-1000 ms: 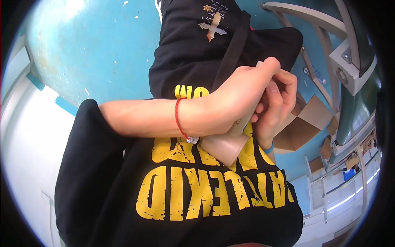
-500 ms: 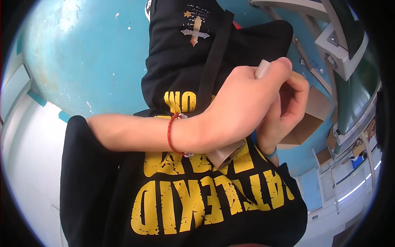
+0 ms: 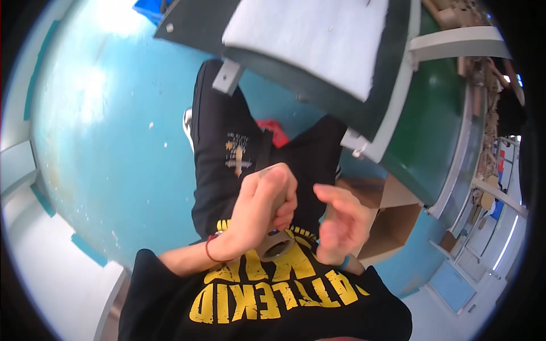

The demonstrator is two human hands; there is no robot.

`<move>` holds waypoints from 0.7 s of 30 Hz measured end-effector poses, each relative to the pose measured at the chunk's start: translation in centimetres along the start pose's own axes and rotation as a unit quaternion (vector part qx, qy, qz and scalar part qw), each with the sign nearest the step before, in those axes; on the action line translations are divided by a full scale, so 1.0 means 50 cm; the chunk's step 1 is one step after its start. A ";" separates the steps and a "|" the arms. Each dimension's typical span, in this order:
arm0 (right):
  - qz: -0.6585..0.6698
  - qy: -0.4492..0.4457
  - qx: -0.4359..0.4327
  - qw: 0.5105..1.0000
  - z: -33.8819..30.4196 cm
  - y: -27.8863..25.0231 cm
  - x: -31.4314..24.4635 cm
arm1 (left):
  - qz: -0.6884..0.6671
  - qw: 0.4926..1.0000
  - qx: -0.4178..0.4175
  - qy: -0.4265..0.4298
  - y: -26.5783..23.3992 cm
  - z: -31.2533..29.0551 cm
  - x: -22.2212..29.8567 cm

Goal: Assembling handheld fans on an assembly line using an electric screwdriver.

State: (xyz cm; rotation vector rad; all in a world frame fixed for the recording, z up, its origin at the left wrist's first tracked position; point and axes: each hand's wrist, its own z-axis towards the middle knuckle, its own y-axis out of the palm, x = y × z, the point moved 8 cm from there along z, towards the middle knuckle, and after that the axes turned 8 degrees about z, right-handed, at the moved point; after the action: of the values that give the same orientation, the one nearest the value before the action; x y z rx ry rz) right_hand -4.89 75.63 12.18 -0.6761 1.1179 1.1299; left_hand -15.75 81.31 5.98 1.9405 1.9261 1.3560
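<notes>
Around a beige tube (image 3: 272, 240), the fingers of a person's left hand (image 3: 264, 202) curl into a firm fist, its round, open end showing just below the grip and in front of a black shirt (image 3: 170, 301) with yellow lettering. To the tube's right, near it but not touching, the right hand (image 3: 343, 223) is raised bare, its fingers loosely spread and bent. A red cord (image 3: 209, 250) circles the wrist to the left of the tube; a blue band (image 3: 344, 262) rings the one to its right. Beyond the tube stretch black trousers (image 3: 219, 182), with something red (image 3: 274, 132) between the legs, too small to identify. An open cardboard box (image 3: 392, 230) sits farther to the tube's right, past the raised hand. Well beyond the tube, a dark surface (image 3: 196, 24) carries a white sheet (image 3: 318, 40), and a green panel (image 3: 435, 125) in a grey frame lies beyond and to the tube's right. Blue floor (image 3: 114, 170) spreads to the tube's left.
</notes>
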 end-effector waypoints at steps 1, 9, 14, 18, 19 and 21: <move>-0.007 -0.057 -0.025 0.998 0.025 -0.007 -0.032 | 0.004 1.000 -0.014 0.019 0.007 0.001 0.017; -0.214 -0.130 -0.064 0.966 0.285 -0.026 -0.096 | 0.169 0.955 -0.067 0.235 0.025 -0.023 0.138; -0.174 -0.044 0.120 0.976 0.539 -0.093 0.019 | 0.096 0.951 -0.114 0.270 0.012 -0.021 0.157; -0.209 0.071 0.106 0.970 0.686 -0.124 0.107 | 0.127 0.938 -0.146 0.286 0.016 -0.006 0.190; -0.114 0.164 0.070 0.977 0.696 -0.104 0.137 | 0.146 0.931 -0.147 0.301 0.013 -0.006 0.204; 0.021 0.246 0.052 0.968 0.707 -0.088 0.180 | 0.156 0.931 -0.141 0.298 0.005 0.002 0.221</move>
State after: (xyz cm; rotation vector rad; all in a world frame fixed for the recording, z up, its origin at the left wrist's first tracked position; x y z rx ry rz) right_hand 11.57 108.36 15.27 -0.8817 1.6068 0.9519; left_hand -17.58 90.60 11.65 1.8848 1.5025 2.3897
